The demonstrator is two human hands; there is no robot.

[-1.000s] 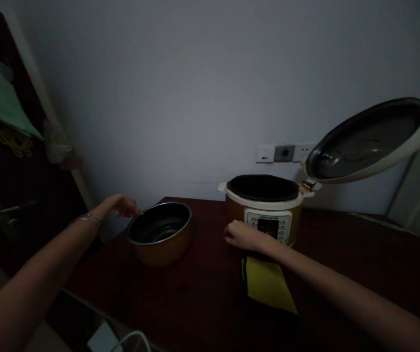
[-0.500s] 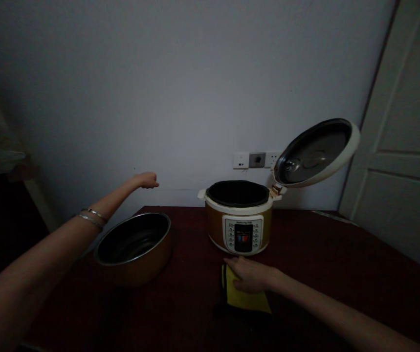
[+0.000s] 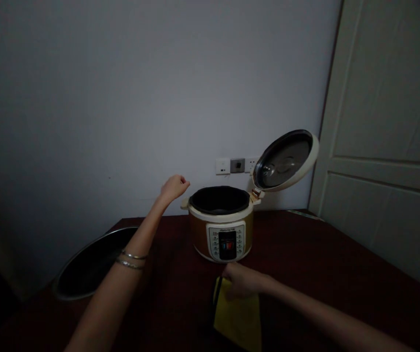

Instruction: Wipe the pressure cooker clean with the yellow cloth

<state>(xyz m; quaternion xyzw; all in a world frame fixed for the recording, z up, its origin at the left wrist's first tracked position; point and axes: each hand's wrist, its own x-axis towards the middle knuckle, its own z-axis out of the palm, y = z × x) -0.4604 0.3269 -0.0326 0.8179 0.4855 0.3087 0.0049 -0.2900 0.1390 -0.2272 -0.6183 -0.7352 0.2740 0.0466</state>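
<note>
My left hand (image 3: 175, 187), with two silver bangles on the wrist, hovers in front of the wall, just left of the cooker's handle. Its fingers are curled in and nothing shows between them. A multi-cooker (image 3: 195, 235) in gold and white stands on the table, its hinged lid (image 3: 286, 164) raised to the right and its inside dark. In front of it, my right hand (image 3: 242, 280) grips the upper part of a yellow cloth (image 3: 239, 318) with dark edging. A wide inner pot (image 3: 85, 268) is at the left, partly covered by my left forearm.
The dark red table (image 3: 298, 274) meets a pale wall behind the cooker. Wall sockets (image 3: 237, 165) sit behind the cooker, close to the raised lid. A panelled door (image 3: 386, 190) stands at the right.
My view has turned to the right. My left hand has moved rightward, closer to the cooker. My right hand has kept hold of the cloth, which now hangs or lies further toward me.
</note>
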